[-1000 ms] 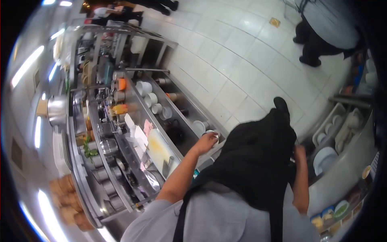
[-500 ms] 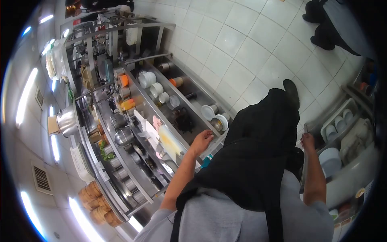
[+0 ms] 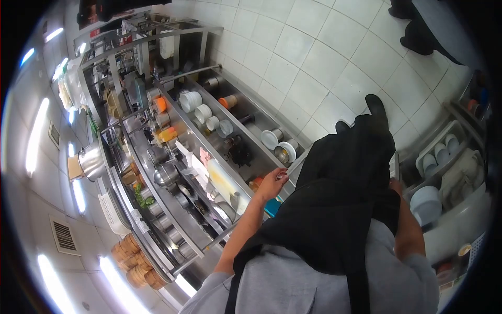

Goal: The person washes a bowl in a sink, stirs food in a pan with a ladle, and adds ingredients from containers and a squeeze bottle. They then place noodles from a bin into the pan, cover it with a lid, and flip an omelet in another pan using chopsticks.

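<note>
My left hand (image 3: 273, 184) hangs beside the metal shelving, its fingers curled together. Whatever may be between them is too small to make out. Close to it are a small metal bowl (image 3: 281, 154) and white containers (image 3: 270, 138) on the lower shelf, and a white board with a yellow stain (image 3: 222, 178) higher up. At my other side, my right hand (image 3: 395, 185) is largely hidden by the black apron (image 3: 334, 204). A flat, pale, blade-like tool (image 3: 393, 164) sticks out from this hand, which appears closed around its end.
White bowls (image 3: 191, 102) and metal pots fill the shelving at left. On the right are a tray of white cups (image 3: 440, 157), a white tub (image 3: 425, 204) and a cloth (image 3: 460, 180). Another person's dark shoes (image 3: 415, 44) stand on the tiled floor (image 3: 314, 52).
My left hand has shifted slightly right, fingers still curled. My right hand has slipped further behind the apron, and the tool shows a broader side. A second boot tip has appeared below me.
</note>
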